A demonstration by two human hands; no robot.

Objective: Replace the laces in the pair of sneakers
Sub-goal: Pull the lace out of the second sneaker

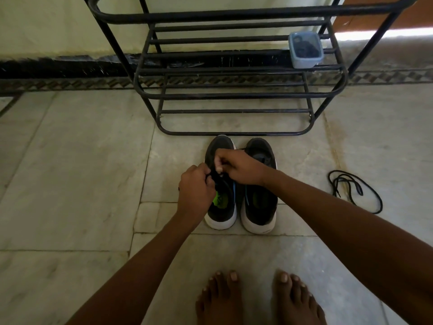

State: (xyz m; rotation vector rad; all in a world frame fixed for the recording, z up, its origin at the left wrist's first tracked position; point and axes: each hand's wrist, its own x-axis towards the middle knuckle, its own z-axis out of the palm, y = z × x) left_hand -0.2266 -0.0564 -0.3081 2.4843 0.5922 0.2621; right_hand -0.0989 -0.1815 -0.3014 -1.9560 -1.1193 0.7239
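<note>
Sneaker pair, floor, lacing in hand
Black lace (214, 178) on left sneaker (220, 207) is pinched by left hand (195, 191) and right hand (236, 166).

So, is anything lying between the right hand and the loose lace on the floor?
Nothing visible: bare floor separates the right hand from the loose lace. That hand is busy, though, pinching the lace on the left sneaker.

Two dark grey fabric sneakers (239, 184) have white soles, blue collar trim and green insoles. A loose black cord lace (353, 190) lies right. The black metal tube rack (234, 97) holds a pale blue plastic tub (305, 50). The floor (70, 172) is grey-veined pale marble.
</note>
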